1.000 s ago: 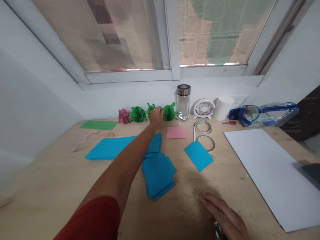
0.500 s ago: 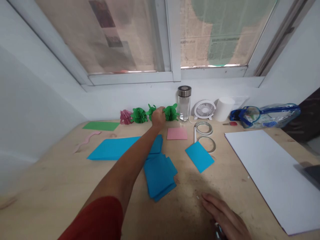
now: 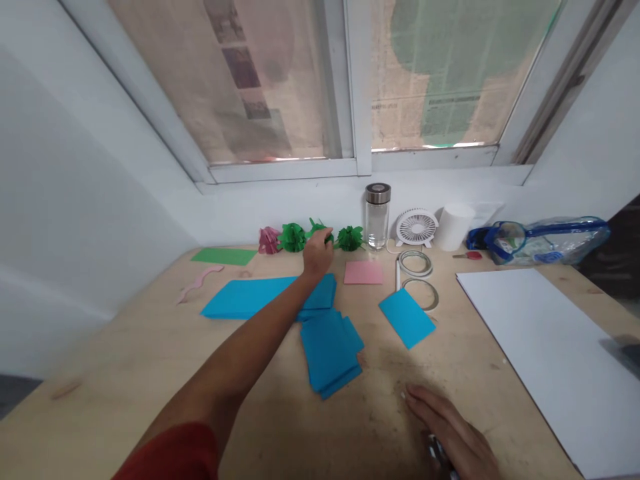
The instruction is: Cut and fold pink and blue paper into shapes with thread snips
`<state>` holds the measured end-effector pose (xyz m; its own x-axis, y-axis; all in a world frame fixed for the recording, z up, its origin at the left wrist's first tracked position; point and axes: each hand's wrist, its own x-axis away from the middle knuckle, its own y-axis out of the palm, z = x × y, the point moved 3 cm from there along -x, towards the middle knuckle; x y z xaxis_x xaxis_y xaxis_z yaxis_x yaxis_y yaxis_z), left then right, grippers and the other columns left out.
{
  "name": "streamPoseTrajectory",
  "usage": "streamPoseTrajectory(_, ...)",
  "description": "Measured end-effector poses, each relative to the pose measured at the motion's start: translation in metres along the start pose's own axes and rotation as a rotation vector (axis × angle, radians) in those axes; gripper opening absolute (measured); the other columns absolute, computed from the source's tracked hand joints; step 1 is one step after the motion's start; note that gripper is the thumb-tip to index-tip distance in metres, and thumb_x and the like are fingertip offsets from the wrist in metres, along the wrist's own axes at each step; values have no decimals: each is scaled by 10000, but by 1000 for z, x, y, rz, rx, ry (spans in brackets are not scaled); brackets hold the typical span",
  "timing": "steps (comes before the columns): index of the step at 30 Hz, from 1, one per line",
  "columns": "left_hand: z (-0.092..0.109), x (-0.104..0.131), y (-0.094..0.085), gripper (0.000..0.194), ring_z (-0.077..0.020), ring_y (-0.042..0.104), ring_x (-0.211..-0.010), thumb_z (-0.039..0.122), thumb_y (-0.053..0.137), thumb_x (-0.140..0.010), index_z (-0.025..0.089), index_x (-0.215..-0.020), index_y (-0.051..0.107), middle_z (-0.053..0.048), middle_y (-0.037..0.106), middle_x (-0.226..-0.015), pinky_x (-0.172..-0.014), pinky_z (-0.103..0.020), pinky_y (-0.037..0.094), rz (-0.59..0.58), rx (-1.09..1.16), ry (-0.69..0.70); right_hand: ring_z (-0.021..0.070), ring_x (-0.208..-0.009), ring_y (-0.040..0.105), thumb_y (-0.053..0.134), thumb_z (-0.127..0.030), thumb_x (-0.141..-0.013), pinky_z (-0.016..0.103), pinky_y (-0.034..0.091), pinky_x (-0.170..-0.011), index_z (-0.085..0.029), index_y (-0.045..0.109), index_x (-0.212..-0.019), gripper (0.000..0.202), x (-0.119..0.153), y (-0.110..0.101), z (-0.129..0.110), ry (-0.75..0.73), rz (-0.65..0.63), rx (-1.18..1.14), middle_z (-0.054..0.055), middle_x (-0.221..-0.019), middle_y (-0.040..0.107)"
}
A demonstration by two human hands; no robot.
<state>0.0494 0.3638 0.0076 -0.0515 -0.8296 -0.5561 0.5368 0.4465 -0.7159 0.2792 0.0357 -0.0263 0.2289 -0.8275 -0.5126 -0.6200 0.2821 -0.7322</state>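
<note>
My left hand (image 3: 317, 255) is stretched out to the back of the table, its fingers closed at the middle green paper flower (image 3: 315, 230), which it partly hides. Another green paper flower (image 3: 292, 237) stands left of it, beside a pink one (image 3: 269, 241), and a further green paper flower (image 3: 350, 238) sits to the right. Low on the right, my right hand (image 3: 453, 427) rests on the tabletop, curled over a shiny metal object (image 3: 437, 451) whose kind is mostly hidden. Under my left forearm lie blue paper sheets (image 3: 250, 297) and blue cut pieces (image 3: 330, 353).
A glass bottle (image 3: 377, 220), a small white fan (image 3: 417, 227), a white roll (image 3: 454, 227) and a clear pouch (image 3: 555, 240) line the wall. Nearer are tape rings (image 3: 421, 293), a pink sheet (image 3: 363, 273), a blue sheet (image 3: 407, 318) and white sheets (image 3: 540, 360).
The view has shifted, so things appear slightly right and lower. My left hand has shifted a little at the middle green flower, showing more of it. My right hand stays on the table.
</note>
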Motion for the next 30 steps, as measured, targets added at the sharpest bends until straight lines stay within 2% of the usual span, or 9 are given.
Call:
streamPoseTrajectory(3,4,9,-2,279,-192,641,-931,139,477,-816,179,-1036,644,-63,695,-983,-846,-297,491,-58,-17,25,225,-1084,635,247,-607,-919,241,573,-770,-316,421,-1408,595,2,6,3,-15,3,-41,63,-1270,617)
streamPoseTrajectory(6,15,13,6,201,-186,652,-911,185,538,-809,213,-941,687,-32,715,-920,-841,-279,484,-147,-26,77,220,-1077,639,250,-587,-928,242,571,-772,-321,420,-1406,573,2,10,6,-21,-2,-57,61,-1268,619)
streamPoseTrajectory(10,30,7,15,303,-205,632,-1002,180,523,-825,211,-1096,655,-57,696,-1067,-886,-302,467,-179,-58,67,229,-1104,623,221,-552,-945,278,562,-815,-302,418,-1407,561,1,12,7,-21,-2,-102,73,-1275,612)
streamPoseTrajectory(14,36,-4,19,372,-213,596,-1088,159,487,-838,189,-1191,601,-77,647,-1186,-935,-318,446,-186,-88,44,221,-1099,626,219,-527,-954,273,565,-803,-307,430,-1397,538,0,11,7,-8,3,-115,65,-1272,615)
streamPoseTrajectory(18,39,-10,21,403,-206,561,-1147,135,472,-831,176,-1217,580,-78,621,-1231,-985,-315,418,-207,-99,50,223,-1095,628,212,-580,-935,269,564,-800,-300,438,-1392,581,0,9,5,-8,14,-109,73,-1267,618)
streamPoseTrajectory(21,41,-10,23,411,-208,550,-1163,131,468,-824,174,-1217,578,-82,619,-1232,-986,-320,420,-224,-105,49,217,-1107,621,266,-536,-946,255,555,-814,-290,455,-1377,531,-1,8,4,-8,8,-125,74,-1260,623)
streamPoseTrajectory(30,44,-3,26,427,-199,520,-1198,131,463,-808,208,-1213,576,-59,574,-1293,-1006,-317,406,-257,-117,34,211,-1086,634,277,-378,-966,261,557,-814,-277,488,-1350,450,0,9,4,-2,22,-111,71,-1245,630)
